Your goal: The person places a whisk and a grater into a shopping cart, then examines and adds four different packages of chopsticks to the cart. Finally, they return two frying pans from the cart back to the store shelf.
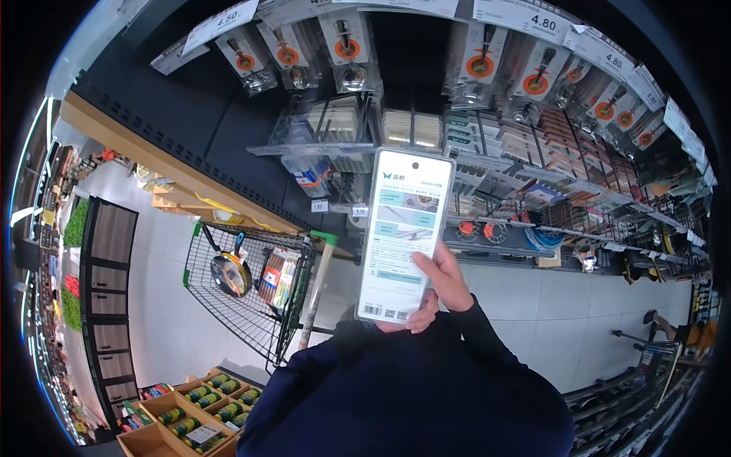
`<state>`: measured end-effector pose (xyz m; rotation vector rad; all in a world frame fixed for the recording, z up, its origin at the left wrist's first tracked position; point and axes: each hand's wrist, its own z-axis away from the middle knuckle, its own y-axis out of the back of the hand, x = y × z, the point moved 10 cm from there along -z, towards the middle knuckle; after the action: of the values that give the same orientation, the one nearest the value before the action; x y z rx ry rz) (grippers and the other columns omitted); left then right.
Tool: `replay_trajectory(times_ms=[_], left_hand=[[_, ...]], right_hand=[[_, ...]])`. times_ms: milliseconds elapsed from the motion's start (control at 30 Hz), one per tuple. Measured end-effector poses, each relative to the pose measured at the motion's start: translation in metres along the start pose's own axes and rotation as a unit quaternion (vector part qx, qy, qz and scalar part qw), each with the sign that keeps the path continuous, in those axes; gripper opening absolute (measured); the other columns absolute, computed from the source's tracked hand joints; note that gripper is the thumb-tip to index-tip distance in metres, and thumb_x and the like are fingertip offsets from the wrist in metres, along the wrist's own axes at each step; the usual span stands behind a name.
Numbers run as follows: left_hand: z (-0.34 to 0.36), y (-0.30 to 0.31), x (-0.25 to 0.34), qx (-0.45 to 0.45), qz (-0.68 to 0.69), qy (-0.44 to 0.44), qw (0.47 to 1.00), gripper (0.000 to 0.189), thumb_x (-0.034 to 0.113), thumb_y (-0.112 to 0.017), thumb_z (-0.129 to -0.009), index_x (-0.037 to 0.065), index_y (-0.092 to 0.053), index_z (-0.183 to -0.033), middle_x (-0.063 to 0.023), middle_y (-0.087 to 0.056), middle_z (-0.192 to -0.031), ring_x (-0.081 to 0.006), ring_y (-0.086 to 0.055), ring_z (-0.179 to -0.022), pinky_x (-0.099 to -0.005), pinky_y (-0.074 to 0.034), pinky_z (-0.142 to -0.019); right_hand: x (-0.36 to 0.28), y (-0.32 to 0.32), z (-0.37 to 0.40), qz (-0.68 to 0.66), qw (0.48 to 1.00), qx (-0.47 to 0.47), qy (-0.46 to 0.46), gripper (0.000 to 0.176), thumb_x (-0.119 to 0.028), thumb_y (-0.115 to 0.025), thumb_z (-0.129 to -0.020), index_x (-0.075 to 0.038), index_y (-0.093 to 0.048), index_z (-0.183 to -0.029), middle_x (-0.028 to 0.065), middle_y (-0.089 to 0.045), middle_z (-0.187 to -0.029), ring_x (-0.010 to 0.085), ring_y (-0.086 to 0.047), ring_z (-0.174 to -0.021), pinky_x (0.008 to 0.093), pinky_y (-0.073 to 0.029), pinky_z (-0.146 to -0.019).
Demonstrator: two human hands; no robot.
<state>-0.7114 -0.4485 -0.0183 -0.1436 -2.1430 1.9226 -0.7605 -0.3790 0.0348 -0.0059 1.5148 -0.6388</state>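
Note:
A long flat package (pixel 396 293) in clear plastic stands upright before my chest, its printed card facing me. The card bears a blue butterfly logo, small text, pictures of slender metallic items, a barcode and square codes; the contents are hidden behind it. My right hand (pixel 449 280) is closed at the package's right edge, one digit lying on the printed front. Lower down, curled fingers of what looks like my left hand (pixel 423 314) wrap the same edge from behind; the palm is mostly hidden under the package.
Ahead is a shelf rack (pixel 426 152) with boxed goods and hanging carded utensils (pixel 480 65). At left stands a shopping cart (pixel 251 305) holding a pan (pixel 231 274) and packaged chopsticks (pixel 276 278). Wooden crates (pixel 164 438) with bottles are lower left. Another person's legs (pixel 670 329) show far right.

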Motion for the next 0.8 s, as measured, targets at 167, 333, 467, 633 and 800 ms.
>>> replay_trajectory(times_ms=[167,333,467,633,800], left_hand=[[0.0,-0.001,0.005,-0.008,0.032,-0.033,0.999,0.091,0.077,-0.033,-0.083,-0.01,-0.054,-0.103,-0.016,-0.054,-0.07,-0.0276,-0.053,-0.057,-0.0373,-0.043,-0.058],[0.005,-0.002,0.012,-0.015,0.048,-0.069,0.996,0.1,0.081,-0.037,-0.078,-0.013,-0.053,-0.106,-0.0195,-0.058,-0.075,-0.0319,-0.059,-0.063,-0.0402,-0.046,-0.06],[0.011,0.01,0.016,0.007,0.029,-0.097,0.995,0.104,0.083,-0.039,-0.076,-0.014,-0.052,-0.109,-0.0198,-0.058,-0.077,-0.0323,-0.06,-0.063,-0.0402,-0.047,-0.06],[0.017,0.008,0.022,0.05,-0.053,-0.111,0.991,0.089,0.081,-0.036,-0.08,-0.003,-0.055,-0.1,-0.0105,-0.056,-0.076,-0.0238,-0.055,-0.061,-0.0349,-0.042,-0.058],[0.045,0.027,0.032,0.12,-0.062,-0.141,0.981,0.078,0.076,-0.036,-0.085,0.0,-0.054,-0.096,-0.0049,-0.047,-0.069,-0.0197,-0.047,-0.057,-0.0326,-0.038,-0.056]], right_hand=[[0.003,-0.005,-0.003,0.015,0.999,-0.028,-0.01,0.042,-0.011,-0.051,-0.101,0.001,-0.039,-0.139,0.01,-0.058,-0.127,0.0131,-0.054,-0.113,0.028,-0.045,-0.095],[0.017,-0.004,-0.012,0.045,0.998,-0.04,-0.026,0.043,-0.012,-0.051,-0.101,0.001,-0.039,-0.139,0.0102,-0.057,-0.128,0.0134,-0.054,-0.114,0.0281,-0.045,-0.095],[0.022,-0.01,-0.016,0.035,0.997,-0.063,-0.033,0.042,-0.013,-0.051,-0.101,0.001,-0.038,-0.139,0.0104,-0.057,-0.128,0.0135,-0.054,-0.114,0.0279,-0.044,-0.095],[0.033,-0.02,-0.021,0.008,0.993,-0.073,-0.093,0.043,-0.012,-0.051,-0.101,0.001,-0.038,-0.139,0.0102,-0.057,-0.127,0.0135,-0.055,-0.113,0.0274,-0.044,-0.095],[0.056,-0.036,-0.037,-0.013,0.987,-0.143,-0.069,0.052,-0.011,-0.05,-0.101,-0.001,-0.028,-0.147,0.0113,-0.049,-0.137,0.0157,-0.048,-0.123,0.0294,-0.04,-0.101]])
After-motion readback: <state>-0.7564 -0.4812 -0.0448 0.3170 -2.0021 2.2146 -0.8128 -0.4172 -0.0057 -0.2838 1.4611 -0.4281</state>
